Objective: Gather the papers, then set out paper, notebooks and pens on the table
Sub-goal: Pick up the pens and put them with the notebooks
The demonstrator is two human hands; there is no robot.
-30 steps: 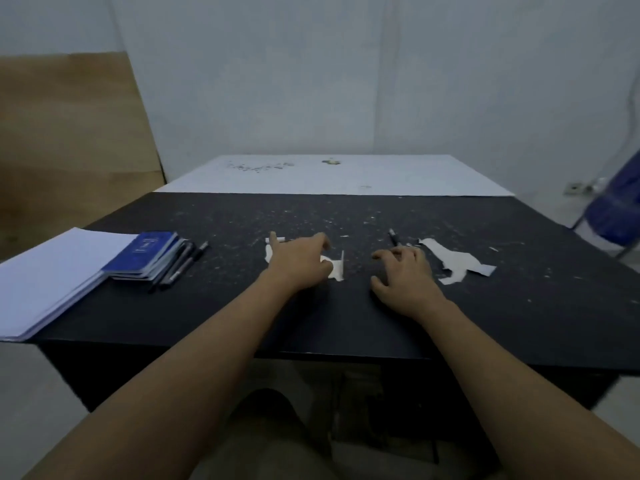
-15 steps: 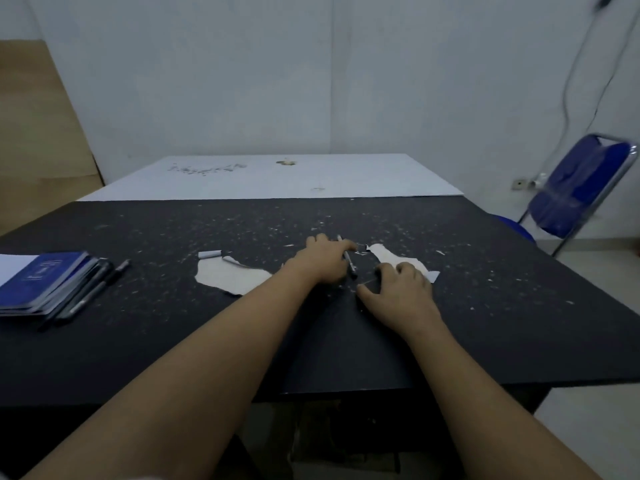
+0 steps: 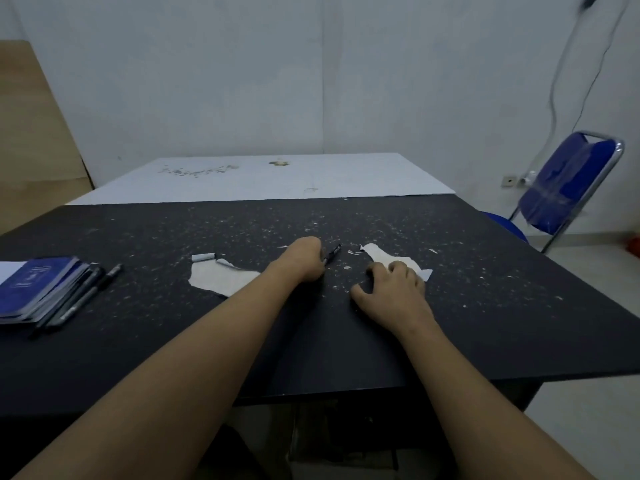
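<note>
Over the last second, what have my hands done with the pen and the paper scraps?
The left hand came off the left paper scrap, moved right and now grips the black pen. The right hand shifted onto the right paper scrap and rests on it. Both scraps, the notebooks and the spare pens stayed put.

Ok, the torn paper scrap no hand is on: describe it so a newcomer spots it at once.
On the black table, look between the blue notebooks at the left edge and the left hand, which grips a pen. The scrap lies flat there, its near edge hidden by the left forearm. Unlike the other scrap, under the right hand, no fingers rest on it.
</note>
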